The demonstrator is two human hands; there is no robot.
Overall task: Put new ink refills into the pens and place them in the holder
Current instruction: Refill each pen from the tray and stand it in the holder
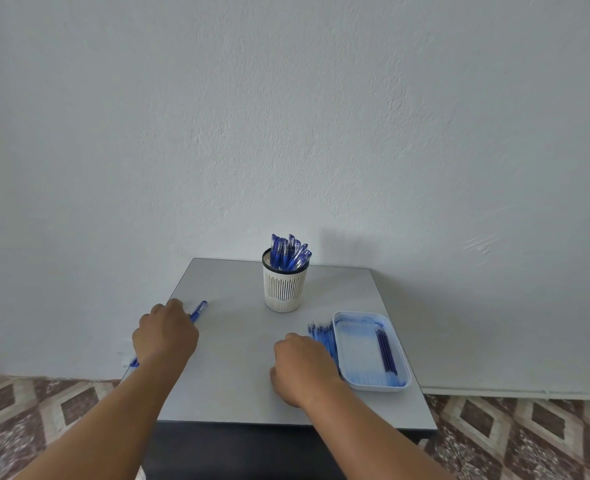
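Right hand [302,367] curled over refills [323,337] beside tray [373,386]; fingers hidden, pinch uncertain. Left hand [165,336] covered pen [198,310] on surface [238,341]. Refills probably light, thin, bendy: pinch mid-length. Holder [284,289] well apart.

Soft, even daylight with a cool bluish cast fills the scene, bright without glare. The pen holder [285,282] throws a faint shadow rightward onto the wall [286,116]. Focus is sharp at centre; the patterned floor [528,434] smears toward the lower corners, where wide-angle stretch shows.
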